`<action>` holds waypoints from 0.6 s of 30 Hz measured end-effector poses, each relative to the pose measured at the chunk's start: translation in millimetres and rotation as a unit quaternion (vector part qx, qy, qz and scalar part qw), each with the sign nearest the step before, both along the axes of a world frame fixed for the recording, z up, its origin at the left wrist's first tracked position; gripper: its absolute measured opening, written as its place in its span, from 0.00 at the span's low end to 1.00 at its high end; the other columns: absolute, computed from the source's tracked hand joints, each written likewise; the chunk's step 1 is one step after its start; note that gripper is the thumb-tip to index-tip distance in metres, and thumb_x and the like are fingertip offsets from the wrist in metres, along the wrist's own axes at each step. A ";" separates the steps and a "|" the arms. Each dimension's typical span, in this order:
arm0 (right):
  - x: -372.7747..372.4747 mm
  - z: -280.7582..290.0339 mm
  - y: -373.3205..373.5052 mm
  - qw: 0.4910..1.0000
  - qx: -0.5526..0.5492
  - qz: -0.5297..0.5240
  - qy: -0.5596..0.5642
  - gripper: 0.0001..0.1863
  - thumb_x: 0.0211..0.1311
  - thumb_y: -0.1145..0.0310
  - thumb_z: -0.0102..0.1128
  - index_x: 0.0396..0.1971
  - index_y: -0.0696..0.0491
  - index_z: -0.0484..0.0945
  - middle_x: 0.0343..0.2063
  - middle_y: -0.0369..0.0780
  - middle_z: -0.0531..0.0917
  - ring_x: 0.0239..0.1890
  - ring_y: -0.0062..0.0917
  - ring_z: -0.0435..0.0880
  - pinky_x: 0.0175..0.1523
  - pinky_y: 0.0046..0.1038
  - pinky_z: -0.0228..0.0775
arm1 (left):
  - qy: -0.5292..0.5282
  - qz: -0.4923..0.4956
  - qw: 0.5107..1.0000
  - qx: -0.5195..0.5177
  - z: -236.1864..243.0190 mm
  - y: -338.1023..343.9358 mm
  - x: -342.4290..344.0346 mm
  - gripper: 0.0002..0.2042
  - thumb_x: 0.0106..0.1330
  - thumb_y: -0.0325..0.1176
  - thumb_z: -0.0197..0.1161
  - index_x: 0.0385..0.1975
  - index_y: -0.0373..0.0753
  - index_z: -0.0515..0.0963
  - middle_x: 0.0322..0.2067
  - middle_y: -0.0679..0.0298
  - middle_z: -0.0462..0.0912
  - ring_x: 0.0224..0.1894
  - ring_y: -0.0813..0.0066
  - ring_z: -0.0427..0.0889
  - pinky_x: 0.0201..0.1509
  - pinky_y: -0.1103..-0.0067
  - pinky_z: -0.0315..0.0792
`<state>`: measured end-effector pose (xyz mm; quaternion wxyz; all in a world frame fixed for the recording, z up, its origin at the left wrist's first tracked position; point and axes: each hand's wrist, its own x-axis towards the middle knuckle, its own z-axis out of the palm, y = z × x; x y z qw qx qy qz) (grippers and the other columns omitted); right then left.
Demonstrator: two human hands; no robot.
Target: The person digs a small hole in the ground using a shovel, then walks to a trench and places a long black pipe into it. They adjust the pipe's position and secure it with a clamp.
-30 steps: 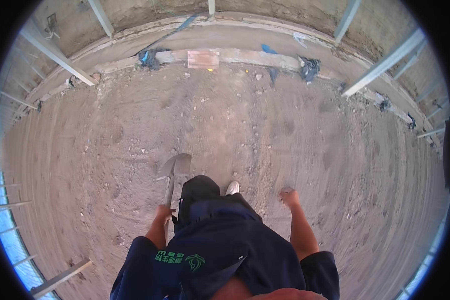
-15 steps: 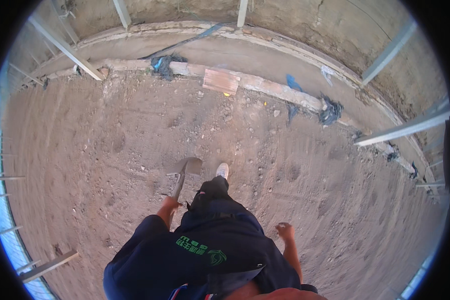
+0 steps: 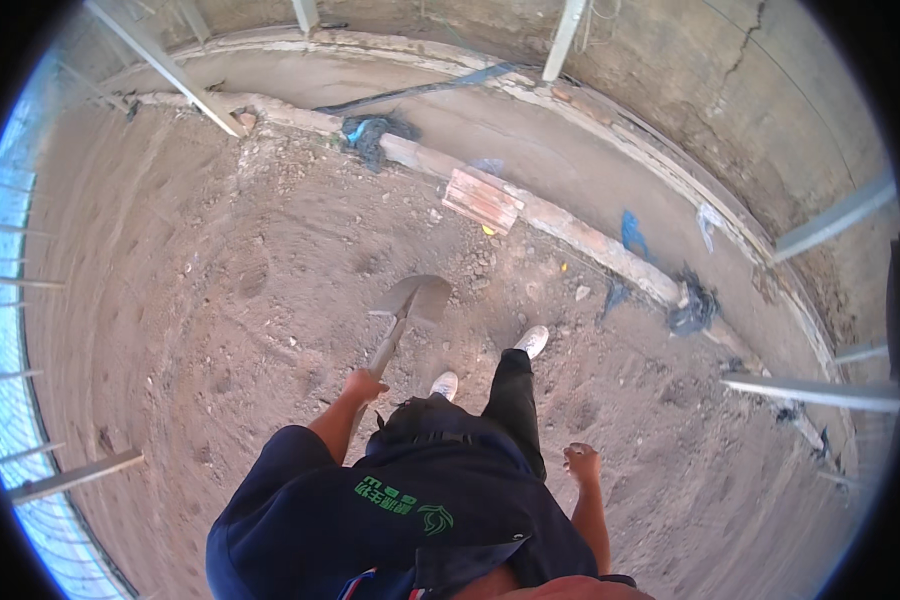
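Observation:
My left hand (image 3: pixel 362 386) is closed round the wooden handle of a shovel (image 3: pixel 425 300). Its worn metal blade points forward over the dirt ahead of me, and the rear of the handle is hidden by my arm and body. My right hand (image 3: pixel 581 462) hangs at my right side above the soil, its fingers curled in. Whether anything small lies in those fingers cannot be made out.
Bare, stony dirt ground (image 3: pixel 260 330) spreads around my white shoes (image 3: pixel 533 341). Ahead runs a low curb (image 3: pixel 590 235) with a reddish brick slab (image 3: pixel 481 200) and dark plastic scraps (image 3: pixel 692 305). Pale posts (image 3: pixel 810 391) slant beyond it before an earthen wall (image 3: pixel 670 70).
I have stepped forward, and my right shoe now shows. The view has turned to the left; the shovel blade has swung slightly forward and right. My left hand keeps its hold.

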<state>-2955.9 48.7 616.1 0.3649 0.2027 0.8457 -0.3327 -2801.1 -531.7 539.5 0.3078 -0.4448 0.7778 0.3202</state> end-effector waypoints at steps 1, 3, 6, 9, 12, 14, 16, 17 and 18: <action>-27.6 -2.2 -2.8 1.000 0.002 0.018 -0.003 0.19 0.57 0.62 0.67 0.46 0.56 0.86 0.30 0.46 0.90 0.26 0.29 0.90 0.37 0.30 0.81 | 0.009 0.011 1.000 -0.010 2.5 3.7 -12.4 0.25 0.47 0.44 0.83 0.31 0.27 0.82 0.22 0.55 0.85 0.24 0.64 0.86 0.31 0.68 0.79; -76.5 -6.8 -10.0 0.998 0.000 0.056 -0.001 0.18 0.58 0.64 0.67 0.47 0.58 0.85 0.29 0.45 0.89 0.24 0.28 0.88 0.32 0.29 0.79 | 0.027 0.033 0.999 -0.033 8.5 12.4 -36.3 0.25 0.46 0.44 0.84 0.32 0.28 0.82 0.22 0.55 0.85 0.24 0.64 0.86 0.32 0.68 0.79; -142.9 -20.2 -13.7 0.995 -0.032 0.095 0.006 0.16 0.60 0.69 0.66 0.47 0.60 0.83 0.26 0.43 0.86 0.21 0.25 0.84 0.24 0.27 0.75 | 0.005 0.055 0.996 -0.065 22.4 17.7 -62.5 0.25 0.46 0.46 0.83 0.29 0.29 0.83 0.23 0.54 0.86 0.26 0.63 0.87 0.32 0.67 0.80; -219.1 -33.2 18.1 0.995 -0.050 0.088 0.010 0.15 0.59 0.67 0.66 0.44 0.59 0.85 0.26 0.43 0.87 0.22 0.26 0.86 0.28 0.28 0.77 | 0.006 -0.032 0.997 -0.071 40.2 45.5 -123.9 0.26 0.46 0.50 0.82 0.27 0.30 0.83 0.24 0.52 0.86 0.28 0.60 0.88 0.33 0.66 0.80; -292.1 -24.0 9.4 0.993 -0.050 0.101 0.018 0.16 0.57 0.63 0.67 0.42 0.57 0.87 0.29 0.46 0.90 0.26 0.29 0.90 0.37 0.30 0.81 | 0.006 0.028 0.995 -0.099 62.7 60.4 -148.8 0.27 0.46 0.52 0.80 0.27 0.30 0.84 0.25 0.51 0.87 0.29 0.58 0.88 0.34 0.65 0.80; -341.8 -16.2 13.3 0.993 -0.051 0.107 0.026 0.17 0.58 0.62 0.67 0.43 0.56 0.87 0.29 0.46 0.90 0.27 0.29 0.90 0.38 0.31 0.81 | -0.039 0.061 0.996 -0.058 81.4 71.9 -184.9 0.30 0.47 0.55 0.80 0.35 0.29 0.84 0.32 0.48 0.88 0.37 0.54 0.89 0.43 0.64 0.81; -393.1 -22.8 17.8 0.985 -0.071 0.134 0.082 0.13 0.60 0.66 0.66 0.42 0.58 0.86 0.26 0.43 0.88 0.23 0.25 0.86 0.30 0.28 0.77 | -0.044 0.115 0.992 -0.037 94.8 82.5 -220.7 0.30 0.47 0.54 0.80 0.36 0.28 0.84 0.31 0.48 0.88 0.38 0.53 0.90 0.45 0.65 0.82; -414.5 -24.8 11.1 0.980 -0.084 0.146 0.109 0.12 0.62 0.68 0.65 0.41 0.59 0.85 0.25 0.41 0.87 0.21 0.23 0.84 0.26 0.27 0.76 | -0.039 0.133 0.990 -0.027 98.3 83.5 -235.8 0.29 0.48 0.53 0.80 0.36 0.28 0.84 0.30 0.48 0.88 0.37 0.54 0.90 0.44 0.65 0.82; -433.2 -25.3 6.7 0.974 -0.077 0.158 0.144 0.12 0.62 0.68 0.65 0.41 0.59 0.85 0.26 0.41 0.87 0.22 0.23 0.85 0.26 0.27 0.76 | -0.034 0.150 0.988 -0.016 100.5 84.7 -251.5 0.29 0.48 0.51 0.80 0.35 0.28 0.84 0.30 0.48 0.88 0.37 0.55 0.90 0.44 0.65 0.82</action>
